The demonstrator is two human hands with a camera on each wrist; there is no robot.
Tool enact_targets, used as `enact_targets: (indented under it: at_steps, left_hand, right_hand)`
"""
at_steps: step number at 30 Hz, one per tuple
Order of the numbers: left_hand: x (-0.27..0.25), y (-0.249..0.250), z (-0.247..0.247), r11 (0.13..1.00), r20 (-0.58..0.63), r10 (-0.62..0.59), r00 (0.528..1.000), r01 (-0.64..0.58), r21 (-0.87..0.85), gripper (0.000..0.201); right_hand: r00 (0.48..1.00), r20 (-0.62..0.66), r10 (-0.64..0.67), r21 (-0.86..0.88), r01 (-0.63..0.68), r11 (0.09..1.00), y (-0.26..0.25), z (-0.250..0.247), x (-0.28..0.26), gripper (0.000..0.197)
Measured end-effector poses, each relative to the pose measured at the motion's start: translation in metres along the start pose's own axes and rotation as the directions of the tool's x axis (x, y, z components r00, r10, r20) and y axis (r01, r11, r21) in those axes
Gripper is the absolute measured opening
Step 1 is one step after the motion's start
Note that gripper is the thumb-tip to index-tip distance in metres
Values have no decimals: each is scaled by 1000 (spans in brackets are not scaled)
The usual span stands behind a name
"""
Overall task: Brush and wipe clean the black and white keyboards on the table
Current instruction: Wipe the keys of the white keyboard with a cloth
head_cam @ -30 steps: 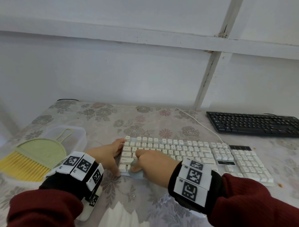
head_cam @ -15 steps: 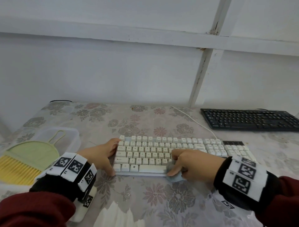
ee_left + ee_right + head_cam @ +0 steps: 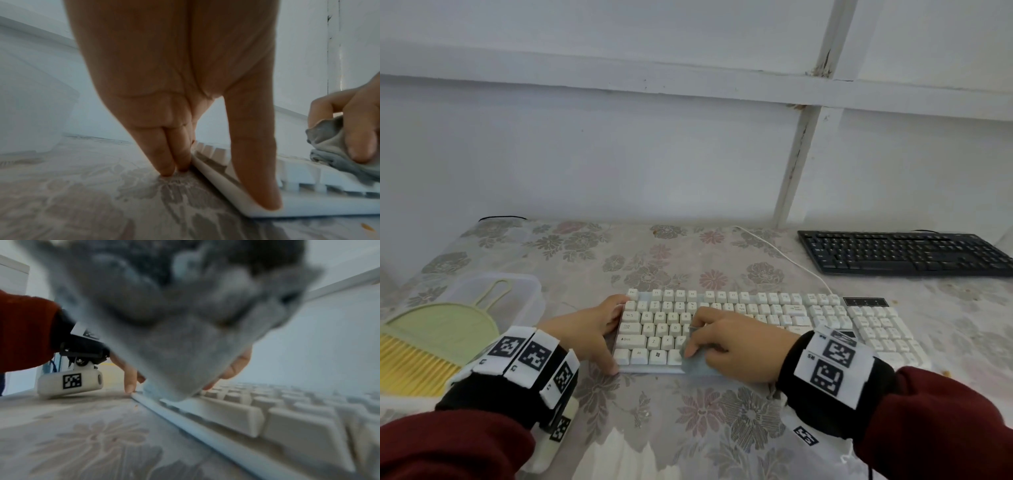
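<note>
The left hand [image 3: 585,330] braces the left end of the white plastic keyboard [image 3: 825,317], fingers straight, thumb [image 3: 255,162] on its near corner. The right hand [image 3: 736,346] clutches a crumpled grey cloth [image 3: 697,366] on the lower-left keys, further left than half a second ago. The black keyboard [image 3: 904,253] lies far right.

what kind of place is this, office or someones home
Probably a plain room in a home, not an office, though that is a guess. The white keyboard and black keyboard lie on a table under a flowered tablecloth, pushed against a bare white wall.
</note>
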State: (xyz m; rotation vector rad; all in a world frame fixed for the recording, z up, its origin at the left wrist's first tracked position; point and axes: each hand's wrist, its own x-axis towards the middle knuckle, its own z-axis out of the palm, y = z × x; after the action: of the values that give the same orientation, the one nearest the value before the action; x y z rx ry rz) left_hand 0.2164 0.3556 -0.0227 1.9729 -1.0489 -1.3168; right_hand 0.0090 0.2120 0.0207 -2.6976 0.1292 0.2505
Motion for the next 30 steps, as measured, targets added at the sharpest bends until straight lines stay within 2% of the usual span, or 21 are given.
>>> enact_targets:
  at_steps: [4, 8, 14, 17, 22, 26, 30]
  left_hand:
    - [1, -1, -1, 1000, -2, -3, 1000, 3, 6, 115]
    - [0, -1, 0, 1000, -7, -4, 1000, 4, 12, 113]
    - [0, -1, 0, 1000, -12, -3, 1000, 3, 15, 111]
    - [0, 0, -1, 1000, -16, 1, 1000, -1, 5, 112]
    - [0, 0, 0, 1000, 1, 11, 1000, -11, -1, 111]
    - [1, 0, 0, 1000, 5, 4, 1000, -4, 28, 106]
    - [0, 4, 3, 998, -21, -8, 1000, 9, 60, 98]
  right_hand:
    - [994, -105, -19, -7, 18, 1000, 0, 10, 5, 19]
    - [989, -138, 55, -57, -63, 996, 2, 11, 9, 22]
    - [986, -137, 97, -53, -105, 993, -2, 13, 12, 22]
    - [984, -167, 62, -4, -63, 998, -15, 11, 17, 21]
    - [991, -129, -39, -111, 25, 994, -35, 18, 32, 21]
    - [987, -106, -118, -131, 104, 986, -49, 16, 49, 21]
    - [991, -53, -124, -179, 113, 977, -62, 19, 62, 22]
